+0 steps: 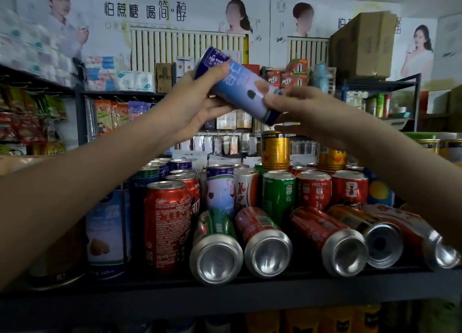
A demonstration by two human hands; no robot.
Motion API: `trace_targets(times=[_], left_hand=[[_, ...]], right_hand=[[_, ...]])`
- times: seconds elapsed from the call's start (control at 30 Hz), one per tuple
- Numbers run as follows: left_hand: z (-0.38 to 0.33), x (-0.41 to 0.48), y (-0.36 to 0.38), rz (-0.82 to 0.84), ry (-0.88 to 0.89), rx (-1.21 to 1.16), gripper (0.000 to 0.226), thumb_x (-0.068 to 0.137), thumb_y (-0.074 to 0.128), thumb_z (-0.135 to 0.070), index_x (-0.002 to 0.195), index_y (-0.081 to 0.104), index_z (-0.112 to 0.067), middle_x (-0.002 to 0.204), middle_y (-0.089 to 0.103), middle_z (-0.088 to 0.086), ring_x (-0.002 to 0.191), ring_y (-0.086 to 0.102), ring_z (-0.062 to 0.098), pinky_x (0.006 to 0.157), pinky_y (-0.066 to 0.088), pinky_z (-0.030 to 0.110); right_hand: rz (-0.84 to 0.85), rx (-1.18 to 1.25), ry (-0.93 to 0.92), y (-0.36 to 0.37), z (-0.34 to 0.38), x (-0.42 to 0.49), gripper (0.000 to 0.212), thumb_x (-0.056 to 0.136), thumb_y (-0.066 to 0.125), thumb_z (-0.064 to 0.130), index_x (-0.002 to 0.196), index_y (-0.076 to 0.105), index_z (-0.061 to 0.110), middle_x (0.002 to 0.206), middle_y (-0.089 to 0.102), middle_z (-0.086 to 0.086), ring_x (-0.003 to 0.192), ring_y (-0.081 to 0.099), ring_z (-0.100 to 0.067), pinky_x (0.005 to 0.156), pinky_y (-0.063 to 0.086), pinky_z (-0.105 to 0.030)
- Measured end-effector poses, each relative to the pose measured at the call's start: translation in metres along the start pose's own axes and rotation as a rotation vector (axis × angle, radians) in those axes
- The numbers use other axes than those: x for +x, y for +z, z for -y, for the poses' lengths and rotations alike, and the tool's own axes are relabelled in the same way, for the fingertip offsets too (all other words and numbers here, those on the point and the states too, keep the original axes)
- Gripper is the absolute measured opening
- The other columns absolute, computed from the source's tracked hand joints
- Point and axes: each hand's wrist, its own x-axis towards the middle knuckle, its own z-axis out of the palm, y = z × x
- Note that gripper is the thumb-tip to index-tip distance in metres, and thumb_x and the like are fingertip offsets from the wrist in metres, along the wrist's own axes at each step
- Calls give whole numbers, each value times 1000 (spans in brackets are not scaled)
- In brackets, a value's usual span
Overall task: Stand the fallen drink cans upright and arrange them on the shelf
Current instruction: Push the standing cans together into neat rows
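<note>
Holding a pale blue can tilted in the air above the shelf, both hands grip it. The left hand curls thumb and fingers round its upper end, and the right hand curls round its lower end. Below, 5 fallen cans lie side by side along the shelf's front edge, bottoms facing out: a green fallen can, then 4 reddish ones. They bar the way to the standing rows behind: a red cola can, a tall blue-and-white can at its left, a second pale blue can, a green standing can. A gold can stands on top of cans farther back.
</note>
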Motion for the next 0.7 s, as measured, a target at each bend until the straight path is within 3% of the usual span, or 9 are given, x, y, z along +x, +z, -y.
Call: trace_targets(times=[0.1,0.17,0.3,0.37,0.43,0.53,0.7], left_hand=[[-4,2,-1,4,35,362,44,87,62,-20,126,44,-12,117,60,9,98,66,22,74,57,31],[-1,0,0,28,75,615,38,82,68,-22,114,47,-17,115,58,7,102,62,23,80,56,39],[12,-7,7,91,163,936,54,68,76,-42,111,50,-22,105,61,-1,96,63,17,80,57,41],[15,-6,8,86,162,977,62,62,74,-50,113,50,-24,103,61,-3,94,63,15,81,57,41],[18,-4,9,116,173,1018,52,68,76,-44,108,50,-24,99,61,-4,90,61,14,80,56,38],[23,0,11,161,190,1078,42,70,78,-41,97,48,-29,95,61,-6,86,59,12,77,53,33],[24,5,6,253,42,1131,60,68,77,-47,117,50,-26,107,64,-6,98,62,12,91,50,40]], right_hand=[[39,-99,-52,3,4,5,46,80,59,42,118,55,15,112,62,-2,107,59,-18,92,46,-31],[41,-73,-107,6,12,8,50,80,59,45,121,53,17,115,61,0,108,59,-15,93,46,-31],[-13,-366,-240,15,19,16,43,83,65,39,120,53,19,103,58,3,91,57,-9,79,47,-23],[-32,-434,-238,15,17,19,40,82,68,36,117,56,19,103,59,1,90,58,-12,78,49,-25],[14,-427,-197,13,14,20,38,82,69,35,115,57,20,106,61,-2,91,60,-14,80,51,-28],[52,-430,-203,13,9,21,35,82,70,31,112,59,16,102,64,-4,83,61,-11,70,54,-21],[-9,-451,-170,12,-7,29,36,79,70,38,102,66,11,95,67,-11,79,61,-17,71,50,-31]])
